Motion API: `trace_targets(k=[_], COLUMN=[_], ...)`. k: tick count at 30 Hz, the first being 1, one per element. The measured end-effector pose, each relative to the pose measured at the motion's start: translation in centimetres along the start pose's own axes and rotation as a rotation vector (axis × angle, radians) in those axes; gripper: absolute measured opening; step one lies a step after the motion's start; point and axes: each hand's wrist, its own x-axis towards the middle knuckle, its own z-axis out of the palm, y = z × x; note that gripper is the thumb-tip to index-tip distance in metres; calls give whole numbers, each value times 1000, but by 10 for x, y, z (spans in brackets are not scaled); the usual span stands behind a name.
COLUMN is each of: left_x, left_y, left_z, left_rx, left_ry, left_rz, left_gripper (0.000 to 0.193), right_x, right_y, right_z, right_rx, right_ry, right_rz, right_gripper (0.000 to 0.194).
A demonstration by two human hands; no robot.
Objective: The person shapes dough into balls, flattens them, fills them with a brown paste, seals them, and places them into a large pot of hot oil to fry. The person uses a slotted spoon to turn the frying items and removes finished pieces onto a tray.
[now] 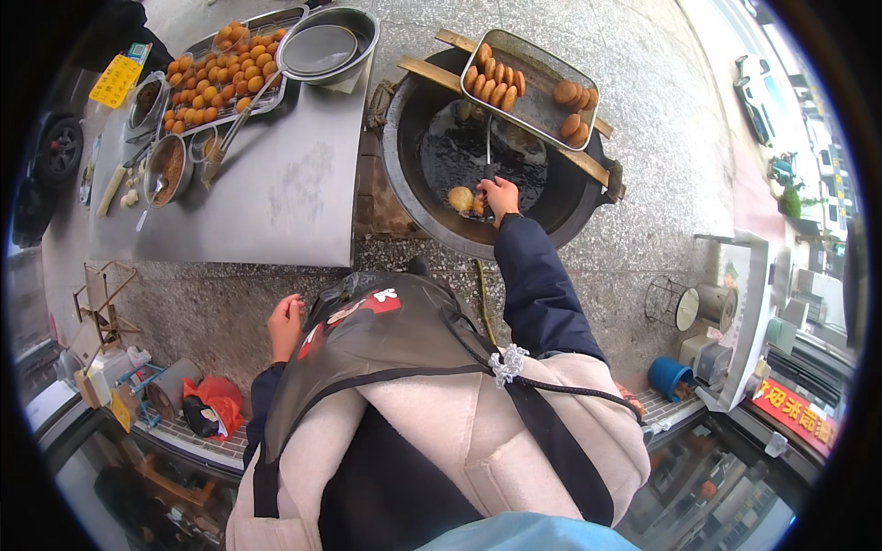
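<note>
My right hand (pixel 503 198) grips the black handle of a long metal-shafted utensil (pixel 489 141) over a large wok of dark, bubbling oil (pixel 441 148). The utensil's shaft points away towards a tray, and its far end cannot be made out clearly. Right by my hand, a pale golden fried dough piece (pixel 461 199) floats in the oil, with a smaller browned piece (pixel 478 206) partly hidden beside it. Down at my side, my left hand (pixel 284 327) holds nothing, its fingers loosely bent beside my dark apron (pixel 365 330).
A metal tray (pixel 527 103) of browned cakes rests on wooden slats (pixel 579 167) across the wok. On the steel table (pixel 296 200) stand a rack of fried balls (pixel 224 76), a steel basin (pixel 329 45), a bowl of filling (pixel 167 171) and tongs (pixel 238 134). A hose (pixel 484 296) runs along the floor.
</note>
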Motion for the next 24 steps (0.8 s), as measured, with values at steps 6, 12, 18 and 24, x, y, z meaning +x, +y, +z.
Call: trace_targets(k=[6,12,18,24], left_x=[36,52,56,58], left_y=[20,27,28,25], left_z=[2,-1,-1,-5], left_rx=[57,37,69,130], left_ry=[-32,-106,-144,-155], left_rz=[166,162,206,205], left_gripper=[22,23,23,23], right_x=[-94,-143,-167,-200], right_y=[7,56,83,65], right_z=[-37,-70,-83,-71], right_rx=[-116,-415,-654,-462], right_ry=[-39,16,-29,-60], right_rz=[-2,58,41,169], right_gripper=[7,18,25,23])
